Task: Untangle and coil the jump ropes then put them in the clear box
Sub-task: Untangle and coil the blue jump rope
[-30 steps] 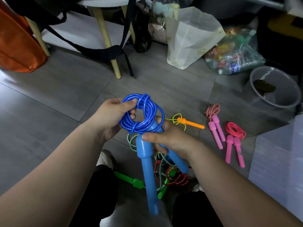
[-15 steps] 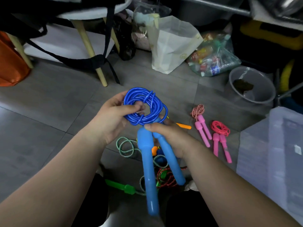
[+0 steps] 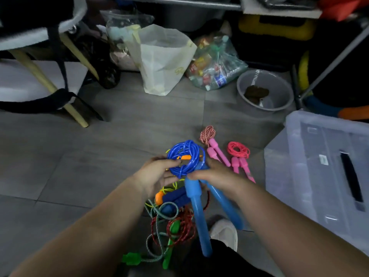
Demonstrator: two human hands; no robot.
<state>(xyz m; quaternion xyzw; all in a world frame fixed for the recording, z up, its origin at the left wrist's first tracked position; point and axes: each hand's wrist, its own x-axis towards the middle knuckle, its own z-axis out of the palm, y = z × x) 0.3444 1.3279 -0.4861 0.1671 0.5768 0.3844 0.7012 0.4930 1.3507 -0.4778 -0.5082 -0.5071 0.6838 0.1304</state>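
Note:
I hold a coiled blue jump rope (image 3: 186, 156) in front of me. My left hand (image 3: 157, 174) grips the coil from the left. My right hand (image 3: 217, 174) pinches the top of its two light-blue handles (image 3: 196, 212), which hang down. Below them on the floor lies a tangle of ropes (image 3: 171, 220): green-white, red, yellow, with green, orange and dark blue handles. Two coiled pink-handled ropes (image 3: 216, 148) (image 3: 239, 156) lie to the right. The clear box (image 3: 327, 166) stands at the right edge, its lid on.
A grey basin (image 3: 279, 84) stands behind the box. A white paper bag (image 3: 163, 58) and a plastic bag of bottles (image 3: 215, 64) stand at the back. Wooden table legs (image 3: 50, 86) with a black strap are at the left. My shoe (image 3: 225, 232) is near the tangle.
My view has swung right and up, bringing the clear box further into sight. Both hands have kept hold of the blue rope, now lower in the frame and nearer the pink ropes.

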